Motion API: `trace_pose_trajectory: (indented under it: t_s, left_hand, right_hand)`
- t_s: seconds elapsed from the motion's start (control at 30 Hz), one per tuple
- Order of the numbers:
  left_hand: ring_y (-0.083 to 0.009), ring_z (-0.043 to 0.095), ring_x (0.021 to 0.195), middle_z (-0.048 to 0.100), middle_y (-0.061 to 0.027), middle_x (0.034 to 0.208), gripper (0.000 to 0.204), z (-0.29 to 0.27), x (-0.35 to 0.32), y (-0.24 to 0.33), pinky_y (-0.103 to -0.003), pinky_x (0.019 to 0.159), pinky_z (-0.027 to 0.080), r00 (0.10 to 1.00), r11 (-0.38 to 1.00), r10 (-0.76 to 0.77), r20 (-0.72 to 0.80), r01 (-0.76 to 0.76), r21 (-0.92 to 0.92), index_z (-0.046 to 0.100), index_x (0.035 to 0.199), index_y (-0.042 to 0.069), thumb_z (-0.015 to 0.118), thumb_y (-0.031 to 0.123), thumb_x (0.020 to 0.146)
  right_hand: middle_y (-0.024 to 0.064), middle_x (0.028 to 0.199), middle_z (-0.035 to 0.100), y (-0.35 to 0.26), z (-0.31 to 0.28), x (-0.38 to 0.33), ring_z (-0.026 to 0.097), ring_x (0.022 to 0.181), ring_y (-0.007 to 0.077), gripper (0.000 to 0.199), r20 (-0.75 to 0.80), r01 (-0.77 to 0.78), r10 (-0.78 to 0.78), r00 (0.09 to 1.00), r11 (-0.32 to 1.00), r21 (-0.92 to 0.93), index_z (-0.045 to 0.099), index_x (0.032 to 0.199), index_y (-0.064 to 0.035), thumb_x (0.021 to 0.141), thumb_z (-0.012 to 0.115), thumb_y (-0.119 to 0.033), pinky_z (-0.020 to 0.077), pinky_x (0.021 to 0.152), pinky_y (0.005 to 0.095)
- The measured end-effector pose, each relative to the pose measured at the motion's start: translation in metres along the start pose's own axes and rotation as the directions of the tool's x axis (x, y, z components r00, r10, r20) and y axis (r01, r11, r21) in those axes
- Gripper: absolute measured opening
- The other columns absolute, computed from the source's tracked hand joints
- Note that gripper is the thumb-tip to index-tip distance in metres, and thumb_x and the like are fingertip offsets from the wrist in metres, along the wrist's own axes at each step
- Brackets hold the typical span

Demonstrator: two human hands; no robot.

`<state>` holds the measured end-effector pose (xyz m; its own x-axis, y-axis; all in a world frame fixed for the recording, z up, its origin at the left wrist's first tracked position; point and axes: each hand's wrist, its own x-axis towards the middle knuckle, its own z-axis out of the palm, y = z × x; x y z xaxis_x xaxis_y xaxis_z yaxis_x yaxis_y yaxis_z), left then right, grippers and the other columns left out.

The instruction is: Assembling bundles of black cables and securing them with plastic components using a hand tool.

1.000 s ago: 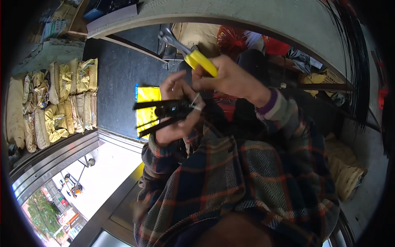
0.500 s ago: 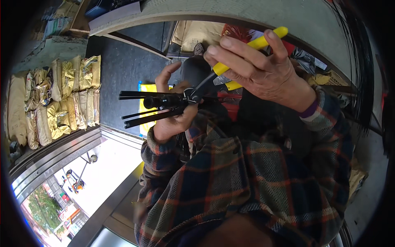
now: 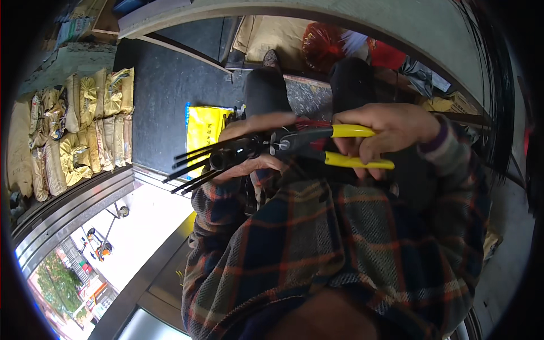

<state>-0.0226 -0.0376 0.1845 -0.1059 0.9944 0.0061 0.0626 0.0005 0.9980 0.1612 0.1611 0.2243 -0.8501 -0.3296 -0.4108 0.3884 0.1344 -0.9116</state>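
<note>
My left hand point(image 3: 258, 123) is closed around a black piece made of a thick tube with several thin rods point(image 3: 195, 178) beside it, which stick out to the left. Its exact kind I cannot make out. In my right hand point(image 3: 396, 123) is a pair of pliers point(image 3: 352, 131) with yellow handles and a dark head. The handles stand spread, with my fingers about them. The head of the pliers lies at the right end of the black piece, close to my left hand; what its jaws grip, if anything, is hidden.
A yellow packet point(image 3: 205, 133) lies beyond my left hand. Brown and gold wrapped bundles point(image 3: 85, 136) fill the left side. A grey tabletop edge point(image 3: 272, 11) curves across the top, with a red bag point(image 3: 324, 45) under it. Black strands point(image 3: 494, 96) hang at the right.
My right hand has come down with the pliers, which have turned from a steep slant to nearly level, their handles now spread wide. The rods tilt more steeply down to the left.
</note>
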Motion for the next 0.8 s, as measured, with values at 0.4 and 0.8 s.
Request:
trace_pose_trajectory:
  t_s: [0.4, 0.8]
  left_hand:
    - [-0.0168, 0.054, 0.080, 0.057, -0.0093, 0.094, 0.066, 0.004, 0.008, -0.009, -0.029, 0.072, 0.043, 0.993, 0.994, 0.104, 0.060, -0.101, -0.046, 0.054, 0.105, -0.003, 0.069, 0.050, 0.068]
    - [-0.0188, 0.051, 0.092, 0.054, -0.0103, 0.100, 0.045, 0.020, 0.004, -0.028, -0.029, 0.082, 0.039, 0.920, 0.977, 0.207, -0.332, -0.212, 0.022, 0.052, 0.105, -0.003, 0.068, 0.027, 0.075]
  right_hand:
    - [0.0169, 0.104, 0.055, 0.002, 0.004, -0.010, 0.063, 0.071, 0.0200, 0.057, 0.200, -0.198, 0.134, 0.971, 0.916, 0.349, 0.032, 0.126, -0.0066, 0.079, 0.063, -0.017, 0.0508, 0.061, 0.0286]
    - [0.0110, 0.107, 0.046, -0.011, 0.014, 0.008, 0.049, 0.094, 0.0249, 0.032, -0.295, -0.250, -0.636, 0.713, 0.163, -0.954, 0.056, 0.100, -0.0048, 0.068, 0.056, -0.005, 0.0408, 0.080, 0.0358]
